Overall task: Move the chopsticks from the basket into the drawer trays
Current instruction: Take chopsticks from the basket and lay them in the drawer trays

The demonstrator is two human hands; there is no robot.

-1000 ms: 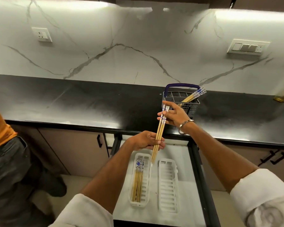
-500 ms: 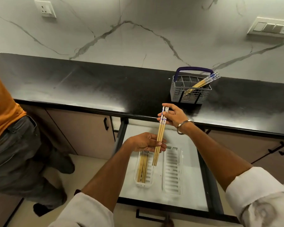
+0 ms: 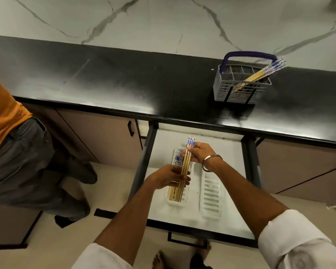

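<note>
Now, hands: left hand [image 3: 169,178] and right hand [image 3: 201,153] both grasp a bundle of blue-patterned bamboo chopsticks [image 3: 185,167].
Position: over the left slotted white plastic tray [image 3: 190,169].
Basket: grey plastic basket [image 3: 239,92] on the black countertop [image 3: 124,78].

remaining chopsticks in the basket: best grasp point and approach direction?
Pinch the patterned blue-and-white ends of the remaining chopsticks, coming from above and the right. They lean as one bundle over the right rim of the basket, so those ends stick out free, while the plain lower ends sit down among the dividers. The purple handle arches behind, probably hampering an approach from the back.
</note>
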